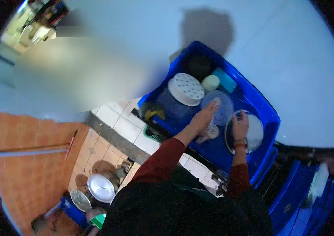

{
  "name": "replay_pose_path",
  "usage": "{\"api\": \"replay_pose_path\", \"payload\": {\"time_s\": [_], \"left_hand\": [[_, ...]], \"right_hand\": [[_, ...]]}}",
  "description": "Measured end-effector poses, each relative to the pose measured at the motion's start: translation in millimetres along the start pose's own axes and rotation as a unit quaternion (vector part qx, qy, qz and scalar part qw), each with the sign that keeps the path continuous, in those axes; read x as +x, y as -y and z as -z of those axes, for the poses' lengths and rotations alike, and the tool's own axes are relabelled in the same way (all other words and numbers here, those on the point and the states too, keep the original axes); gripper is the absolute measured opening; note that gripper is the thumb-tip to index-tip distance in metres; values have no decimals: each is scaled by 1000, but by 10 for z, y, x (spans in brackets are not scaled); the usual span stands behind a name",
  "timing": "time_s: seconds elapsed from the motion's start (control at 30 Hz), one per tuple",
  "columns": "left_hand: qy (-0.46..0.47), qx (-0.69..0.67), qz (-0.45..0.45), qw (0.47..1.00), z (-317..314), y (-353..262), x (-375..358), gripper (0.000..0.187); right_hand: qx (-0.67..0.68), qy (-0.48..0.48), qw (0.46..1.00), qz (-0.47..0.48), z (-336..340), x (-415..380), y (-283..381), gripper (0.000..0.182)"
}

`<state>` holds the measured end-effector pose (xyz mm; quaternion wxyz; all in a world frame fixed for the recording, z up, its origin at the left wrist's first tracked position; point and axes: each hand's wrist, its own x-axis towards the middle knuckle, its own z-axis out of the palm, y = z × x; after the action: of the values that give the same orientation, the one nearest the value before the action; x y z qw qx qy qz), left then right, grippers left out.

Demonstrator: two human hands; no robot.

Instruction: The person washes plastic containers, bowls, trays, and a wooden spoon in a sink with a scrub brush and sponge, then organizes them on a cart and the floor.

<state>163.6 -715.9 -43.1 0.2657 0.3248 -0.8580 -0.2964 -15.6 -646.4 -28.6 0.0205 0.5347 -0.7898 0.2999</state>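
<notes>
My left hand reaches over the blue tub, with its fingers together around something small and whitish beside a clear round plastic piece. What exactly those fingers hold is blurred. My right hand is curled at a pale round lid with a darker rim, and it covers part of that lid. Below the left hand lies a small cream-coloured piece. A white perforated bowl rests upside down in the tub, near a pale cup and a turquoise block.
A pale wall stands behind the tub. Metal pots with lids sit on the tiled floor at lower left, near an orange tiled surface. More blue crates stand at right. A blurred patch covers the upper left.
</notes>
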Motion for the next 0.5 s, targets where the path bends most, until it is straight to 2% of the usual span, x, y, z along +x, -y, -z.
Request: {"api": "replay_pose_path", "payload": {"time_s": [0.07,0.1,0.2,0.27,0.3,0.37,0.4,0.43,0.47,0.5], "left_hand": [[-70,-72,34,994,153,-40,-153,46],[-91,-59,62,992,262,-93,-234,46],[-159,-72,121,977,530,-151,-669,40],[-231,-80,138,960,592,-126,-1074,34],[-246,-68,155,954,616,-77,-1296,34],[-394,-42,245,885,508,134,-1839,30],[-452,-106,291,836,357,348,-2130,26],[-464,-140,422,766,472,306,-2339,27],[-495,-84,431,750,386,517,-2687,29],[-474,-79,531,698,495,511,-2958,31]], "right_hand": [[71,39,997,-5,254,-77,415,33],[88,68,994,-12,305,-118,588,31],[111,106,987,55,324,-307,1106,26],[112,109,968,195,282,-471,1434,23],[125,123,962,211,248,-564,1654,23],[267,244,881,306,191,-830,2037,18],[292,301,847,327,101,-961,2181,16],[316,354,810,346,-61,-1093,2291,15],[333,393,786,342,-231,-1228,2370,14],[357,433,767,310,-465,-1380,2379,14]]}}
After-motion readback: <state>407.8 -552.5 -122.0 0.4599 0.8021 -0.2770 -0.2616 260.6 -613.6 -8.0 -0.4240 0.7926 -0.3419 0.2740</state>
